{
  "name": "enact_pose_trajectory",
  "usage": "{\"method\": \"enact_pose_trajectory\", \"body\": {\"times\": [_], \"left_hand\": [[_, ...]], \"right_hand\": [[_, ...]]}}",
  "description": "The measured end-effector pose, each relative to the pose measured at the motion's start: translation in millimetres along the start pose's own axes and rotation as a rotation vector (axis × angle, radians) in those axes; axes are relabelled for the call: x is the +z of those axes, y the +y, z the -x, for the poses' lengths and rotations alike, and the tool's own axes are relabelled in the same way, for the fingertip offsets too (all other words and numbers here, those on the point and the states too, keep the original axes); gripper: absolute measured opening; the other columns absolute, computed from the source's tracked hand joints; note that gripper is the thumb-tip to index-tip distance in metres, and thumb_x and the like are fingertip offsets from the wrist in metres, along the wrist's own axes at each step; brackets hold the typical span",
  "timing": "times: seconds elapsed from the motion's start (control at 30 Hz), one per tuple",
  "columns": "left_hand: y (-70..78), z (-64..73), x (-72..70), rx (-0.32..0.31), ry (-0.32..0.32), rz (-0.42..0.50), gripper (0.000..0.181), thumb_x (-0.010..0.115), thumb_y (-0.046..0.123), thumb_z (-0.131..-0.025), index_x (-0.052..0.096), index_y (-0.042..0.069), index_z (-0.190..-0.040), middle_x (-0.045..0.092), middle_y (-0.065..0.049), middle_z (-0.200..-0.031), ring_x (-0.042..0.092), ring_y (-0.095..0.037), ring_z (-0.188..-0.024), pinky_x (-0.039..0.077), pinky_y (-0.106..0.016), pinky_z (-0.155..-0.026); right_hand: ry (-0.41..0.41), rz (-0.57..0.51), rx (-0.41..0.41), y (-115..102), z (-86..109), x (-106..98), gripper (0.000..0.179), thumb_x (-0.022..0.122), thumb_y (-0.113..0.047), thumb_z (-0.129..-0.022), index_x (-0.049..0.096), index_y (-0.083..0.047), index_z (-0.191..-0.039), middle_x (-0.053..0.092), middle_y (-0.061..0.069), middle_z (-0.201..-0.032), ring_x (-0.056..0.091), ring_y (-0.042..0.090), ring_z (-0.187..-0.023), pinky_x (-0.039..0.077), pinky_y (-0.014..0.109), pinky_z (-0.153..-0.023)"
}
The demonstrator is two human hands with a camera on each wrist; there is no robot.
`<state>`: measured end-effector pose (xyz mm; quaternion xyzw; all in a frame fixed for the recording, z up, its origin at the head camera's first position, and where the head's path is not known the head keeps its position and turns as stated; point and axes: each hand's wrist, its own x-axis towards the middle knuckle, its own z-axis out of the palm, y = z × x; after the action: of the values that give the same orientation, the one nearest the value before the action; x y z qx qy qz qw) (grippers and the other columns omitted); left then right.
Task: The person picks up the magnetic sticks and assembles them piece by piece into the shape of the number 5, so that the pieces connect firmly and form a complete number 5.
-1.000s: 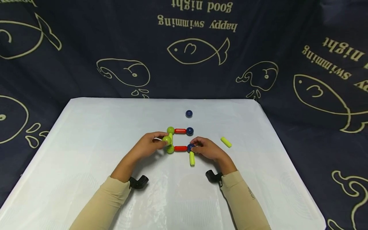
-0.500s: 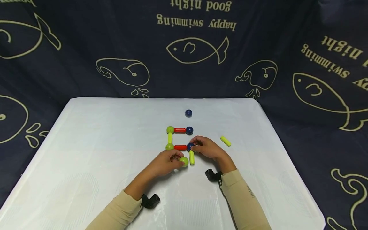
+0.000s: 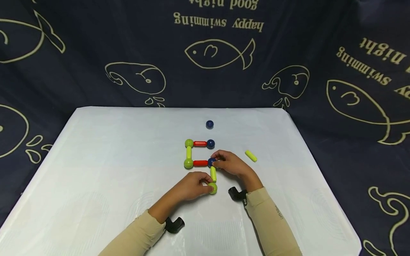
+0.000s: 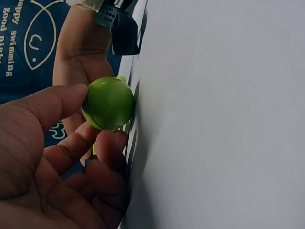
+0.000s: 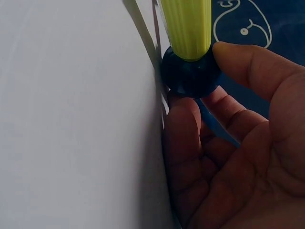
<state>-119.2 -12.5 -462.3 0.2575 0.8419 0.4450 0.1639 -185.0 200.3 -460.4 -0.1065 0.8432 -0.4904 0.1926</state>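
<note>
My left hand (image 3: 193, 185) pinches a green ball (image 4: 108, 103) between thumb and fingers, at the near end of a yellow-green rod (image 3: 213, 174). Whether ball and rod touch, I cannot tell for certain. With my right hand (image 3: 231, 163) I hold a dark blue ball (image 5: 190, 74) that the rod's far end meets. From this blue ball a red rod (image 3: 200, 163) runs left to another green ball (image 3: 188, 163). A second yellow-green rod (image 3: 189, 153) goes up to a green corner ball (image 3: 189, 143), and a red rod (image 3: 200, 144) leads to a blue ball (image 3: 210, 144).
A loose blue ball (image 3: 209, 124) lies farther back on the white table (image 3: 128, 142). To the right of my right hand lies a loose yellow-green rod (image 3: 251, 155). A dark cloth (image 3: 224, 89) with fish drawings hangs behind the table.
My left hand has carried the green ball from beside the left side of the frame, toward me and right, to the yellow-green rod's near end. My right hand has stayed on the blue ball.
</note>
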Motion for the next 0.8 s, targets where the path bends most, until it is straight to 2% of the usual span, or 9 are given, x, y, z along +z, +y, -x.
{"method": "enact_pose_trajectory", "body": {"times": [0.13, 0.43, 0.63, 0.8], "left_hand": [[-1.2, 0.5, 2.0, 0.005, 0.021, 0.011, 0.014, 0.073, 0.023, -0.089, 0.072, 0.011, -0.097, 0.063, 0.01, -0.082, 0.057, -0.005, -0.078, 0.047, -0.027, -0.071], [-0.3, 0.2, 4.3, -0.073, 0.062, 0.025, 0.015, 0.071, 0.029, -0.091, 0.064, 0.016, -0.088, 0.061, 0.009, -0.079, 0.055, -0.007, -0.072, 0.046, -0.028, -0.067], [-0.5, -0.6, 5.8, -0.06, 0.086, -0.015, 0.018, 0.072, 0.029, -0.091, 0.063, 0.015, -0.084, 0.06, 0.009, -0.077, 0.052, -0.007, -0.066, 0.043, -0.027, -0.061], [-1.3, 0.8, 0.2, -0.048, 0.089, -0.024, 0.016, 0.071, 0.028, -0.092, 0.063, 0.017, -0.083, 0.06, 0.011, -0.077, 0.052, -0.006, -0.066, 0.044, -0.027, -0.062]], "right_hand": [[0.001, 0.004, 0.002, -1.3, -0.2, -0.1, 0.019, 0.067, -0.013, -0.093, 0.066, -0.01, -0.112, 0.058, 0.006, -0.095, 0.052, 0.02, -0.083, 0.044, 0.031, -0.071], [0.004, 0.014, 0.002, -2.7, 1.6, -0.2, 0.019, 0.067, -0.014, -0.093, 0.065, -0.01, -0.112, 0.058, 0.007, -0.096, 0.052, 0.02, -0.084, 0.044, 0.031, -0.071], [0.004, 0.021, 0.007, -0.4, 0.2, -0.4, 0.02, 0.067, -0.014, -0.093, 0.066, -0.011, -0.113, 0.057, 0.006, -0.097, 0.052, 0.021, -0.085, 0.044, 0.032, -0.072], [0.002, 0.01, 0.006, -0.7, 0.4, -0.3, 0.02, 0.067, -0.013, -0.093, 0.065, -0.01, -0.113, 0.058, 0.007, -0.097, 0.053, 0.021, -0.084, 0.045, 0.031, -0.072]]}}
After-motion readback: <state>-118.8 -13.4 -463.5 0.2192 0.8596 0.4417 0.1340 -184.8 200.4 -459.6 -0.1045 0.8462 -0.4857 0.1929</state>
